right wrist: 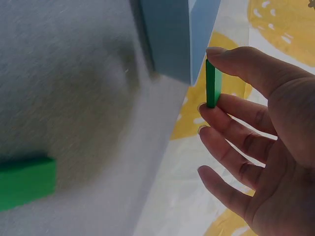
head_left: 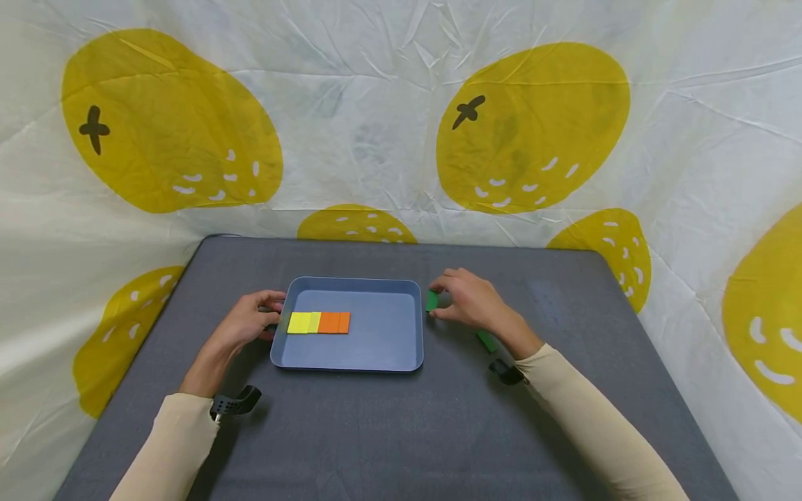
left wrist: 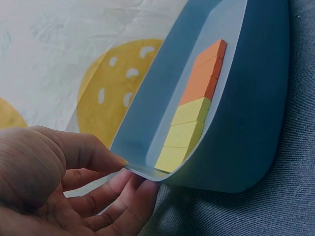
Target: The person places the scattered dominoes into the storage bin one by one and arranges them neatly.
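A blue-grey tray (head_left: 382, 341) lies on the table, with a row of yellow blocks (head_left: 303, 322) and orange blocks (head_left: 334, 323) along its left half. My left hand (head_left: 247, 320) is at the tray's left end; in the left wrist view its thumb and fingers pinch the rim (left wrist: 147, 176). Just off the tray's right side, my right hand (head_left: 466, 300) holds a flat green block (right wrist: 212, 83) between thumb and fingertips, above the table. Another green block (head_left: 486, 341) lies on the table beneath the right wrist, and part of it shows in the right wrist view.
Dark grey cloth covers the table (head_left: 351, 438). Behind and beside it hangs a white curtain (head_left: 363, 146) printed with large yellow fruit. A dark band with a device (head_left: 237, 401) is on the left wrist, and another (head_left: 506, 372) on the right.
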